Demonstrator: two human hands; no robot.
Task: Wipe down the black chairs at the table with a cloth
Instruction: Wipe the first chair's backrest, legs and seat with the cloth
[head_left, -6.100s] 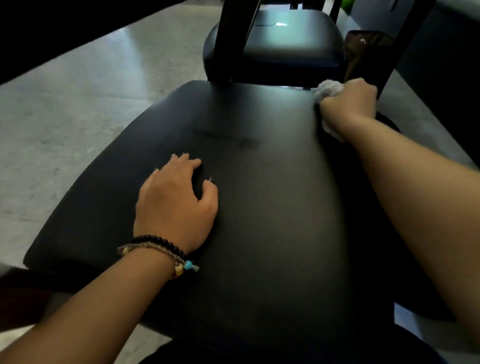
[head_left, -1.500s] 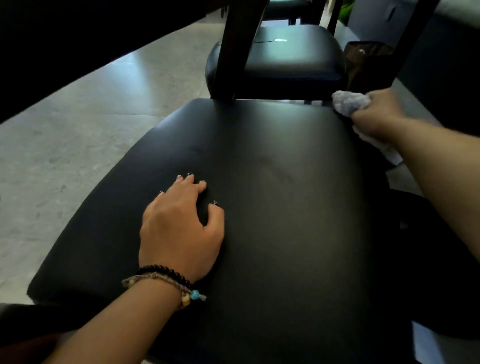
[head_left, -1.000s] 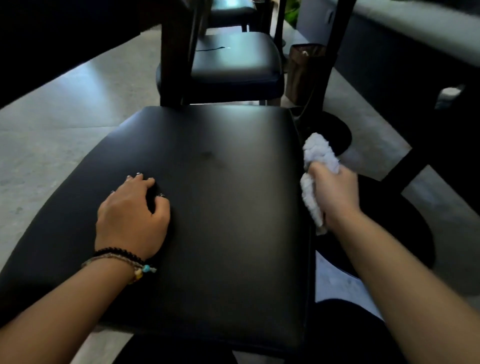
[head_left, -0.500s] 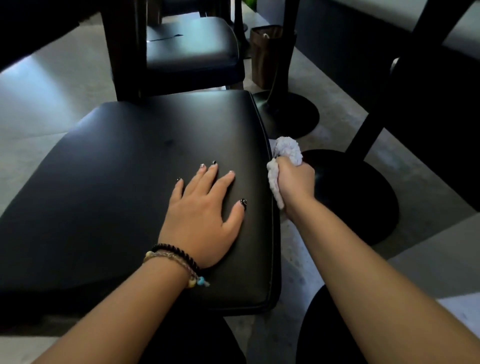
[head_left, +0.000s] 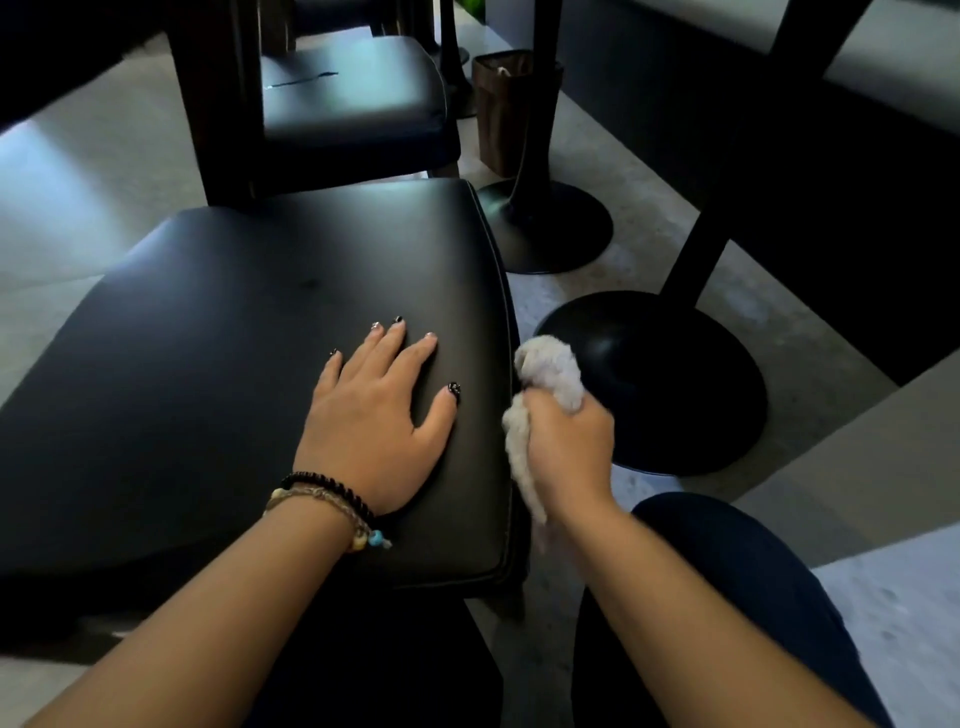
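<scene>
A black padded chair seat (head_left: 218, 364) fills the left and middle of the head view. My left hand (head_left: 376, 415) lies flat on it near its right edge, fingers straight and spread. My right hand (head_left: 566, 447) grips a bunched white cloth (head_left: 548, 371) against the seat's right side edge, just off the top surface. A second black chair (head_left: 353, 98) stands behind the first one.
Two black round table bases (head_left: 675, 384) (head_left: 550, 228) with poles stand on the pale floor to the right. A brown bag (head_left: 501, 109) sits by the farther pole. Dark table undersides run along the top and right. My dark-trousered knee (head_left: 727, 597) is at the lower right.
My right hand slid the cloth from the seat's far right corner back along its right edge toward me. My left hand moved right across the seat and flattened out. The view swung right.
</scene>
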